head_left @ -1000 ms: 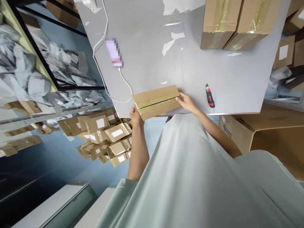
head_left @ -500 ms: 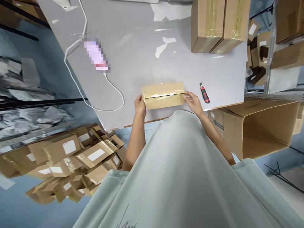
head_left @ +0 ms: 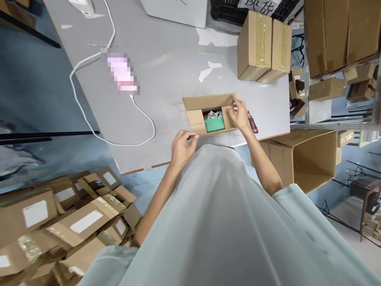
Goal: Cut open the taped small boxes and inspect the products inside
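Observation:
A small cardboard box lies open near the front edge of the grey table, its flaps spread. Inside show a green item and some crumpled wrapping. My right hand rests on the box's right flap, fingers curled over its edge. My left hand hovers just in front of the box's left end, fingers curled with the fingertips pinched together; whether anything is in them I cannot make out. A red and black utility knife lies on the table just right of my right hand.
Two taped cartons stand at the table's back right. A white cable loops across the left of the table. A large open carton sits on the floor at right, a heap of labelled parcels at lower left.
The box was closed and held at both ends; now its flaps are open and the contents show. My left hand has come off the box and drawn back toward me.

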The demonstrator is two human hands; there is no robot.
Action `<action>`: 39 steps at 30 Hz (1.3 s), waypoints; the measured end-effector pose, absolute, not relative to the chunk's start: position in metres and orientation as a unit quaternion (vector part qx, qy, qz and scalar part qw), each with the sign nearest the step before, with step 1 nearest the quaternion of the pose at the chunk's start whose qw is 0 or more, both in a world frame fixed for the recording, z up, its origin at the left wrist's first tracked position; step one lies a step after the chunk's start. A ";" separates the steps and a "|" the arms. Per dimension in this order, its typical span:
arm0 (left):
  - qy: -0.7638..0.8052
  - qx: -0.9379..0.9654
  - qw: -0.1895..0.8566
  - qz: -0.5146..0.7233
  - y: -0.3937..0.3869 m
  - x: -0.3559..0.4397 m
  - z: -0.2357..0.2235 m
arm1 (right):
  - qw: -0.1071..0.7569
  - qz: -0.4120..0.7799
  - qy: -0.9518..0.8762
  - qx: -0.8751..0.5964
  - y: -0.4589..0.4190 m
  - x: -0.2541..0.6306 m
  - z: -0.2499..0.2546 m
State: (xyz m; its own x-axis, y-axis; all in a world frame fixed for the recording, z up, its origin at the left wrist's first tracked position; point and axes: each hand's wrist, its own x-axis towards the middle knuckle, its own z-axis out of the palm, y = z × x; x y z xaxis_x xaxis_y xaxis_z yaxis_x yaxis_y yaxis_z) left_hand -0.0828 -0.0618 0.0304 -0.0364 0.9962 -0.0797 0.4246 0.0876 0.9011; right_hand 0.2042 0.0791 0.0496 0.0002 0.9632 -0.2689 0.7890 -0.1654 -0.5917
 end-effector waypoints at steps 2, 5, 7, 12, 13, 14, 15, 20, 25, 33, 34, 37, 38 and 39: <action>0.587 0.627 0.394 0.327 -0.071 -0.088 0.034 | 0.095 0.284 -0.650 -0.698 0.087 0.195 0.044; 0.557 0.679 0.412 0.241 -0.081 -0.091 0.033 | 0.033 0.245 -0.670 -0.700 0.094 0.181 0.034; 0.558 0.696 0.417 0.171 -0.083 -0.086 0.030 | -0.007 0.224 -0.681 -0.697 0.097 0.174 0.028; 0.566 0.727 0.386 0.047 -0.068 -0.059 0.034 | -0.053 0.213 -0.701 -0.679 0.097 0.167 0.028; 0.564 0.734 0.375 0.044 -0.063 -0.053 0.037 | -0.055 0.220 -0.703 -0.674 0.097 0.169 0.030; 0.561 0.743 0.364 0.046 -0.057 -0.048 0.039 | -0.054 0.230 -0.705 -0.669 0.096 0.172 0.032; 0.556 0.751 0.353 0.049 -0.051 -0.043 0.040 | -0.050 0.241 -0.706 -0.664 0.095 0.176 0.034; 0.499 0.791 0.352 0.037 -0.018 -0.019 0.040 | 0.021 0.302 -0.720 -0.625 0.087 0.216 0.042; 0.514 0.791 0.329 -0.045 -0.013 -0.005 0.046 | 0.091 0.319 -0.718 -0.612 0.053 0.265 0.042; 0.639 0.723 0.251 -0.076 -0.043 -0.018 0.097 | 0.094 0.312 -0.702 -0.633 -0.010 0.287 0.035; 0.658 0.706 0.241 -0.105 -0.044 -0.018 0.100 | 0.095 0.320 -0.708 -0.623 -0.013 0.286 0.033; 0.695 0.650 0.233 -0.201 -0.039 -0.011 0.099 | 0.094 0.351 -0.715 -0.597 -0.017 0.285 0.023; 0.697 0.639 0.235 -0.225 -0.035 -0.005 0.095 | 0.089 0.362 -0.714 -0.593 -0.017 0.286 0.020; 0.695 0.636 0.236 -0.240 -0.029 0.002 0.090 | 0.083 0.374 -0.712 -0.588 -0.017 0.287 0.017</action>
State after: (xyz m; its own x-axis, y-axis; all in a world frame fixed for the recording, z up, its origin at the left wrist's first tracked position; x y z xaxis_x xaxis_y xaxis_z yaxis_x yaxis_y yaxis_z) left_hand 0.0024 -0.0288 0.0901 -0.0798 0.7700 -0.6330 0.9965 0.0765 -0.0324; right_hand 0.2868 -0.0172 0.0168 -0.2943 0.8999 -0.3217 0.7761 0.0286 -0.6300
